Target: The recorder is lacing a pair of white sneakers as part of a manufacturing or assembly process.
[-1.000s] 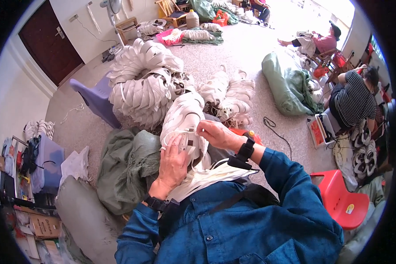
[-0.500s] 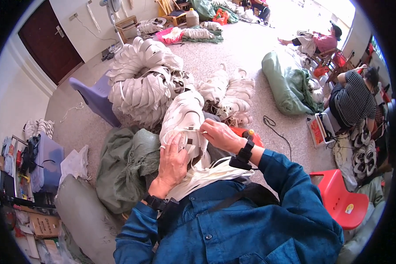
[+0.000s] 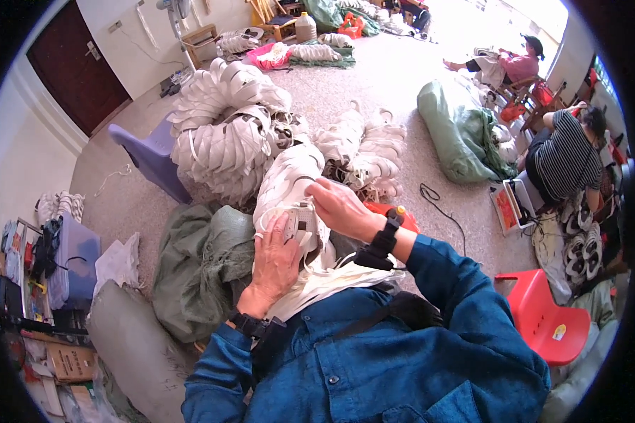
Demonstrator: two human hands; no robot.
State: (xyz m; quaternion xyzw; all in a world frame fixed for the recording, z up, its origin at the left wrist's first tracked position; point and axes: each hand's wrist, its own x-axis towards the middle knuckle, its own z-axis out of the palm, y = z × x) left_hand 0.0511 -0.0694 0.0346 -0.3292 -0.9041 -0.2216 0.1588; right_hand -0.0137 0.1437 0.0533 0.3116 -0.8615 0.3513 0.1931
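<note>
A white shoe upper (image 3: 305,224) with eyelet rows sits in front of me, at the near end of a long nested stack of white uppers (image 3: 289,173). My left hand (image 3: 274,261) grips its left side, with the fingers lying along the upper and a ring on one finger. Just above its right edge is my right hand (image 3: 342,209), thumb and forefinger pinched together. Whatever they hold is too small to make out. A bundle of flat white laces (image 3: 331,287) lies across my lap below the upper.
Large heaps of white uppers (image 3: 219,151) stand ahead, beside a purple chair (image 3: 147,155). Green sacks (image 3: 190,268) lie at my left. A red stool (image 3: 543,317) is at right; a black cord (image 3: 441,208) crosses the floor. Two other people sit farther right, one in a striped top (image 3: 568,151).
My right hand has moved up and slightly left, away from the upper's right edge, still pinched. The left hand stays on the upper.
</note>
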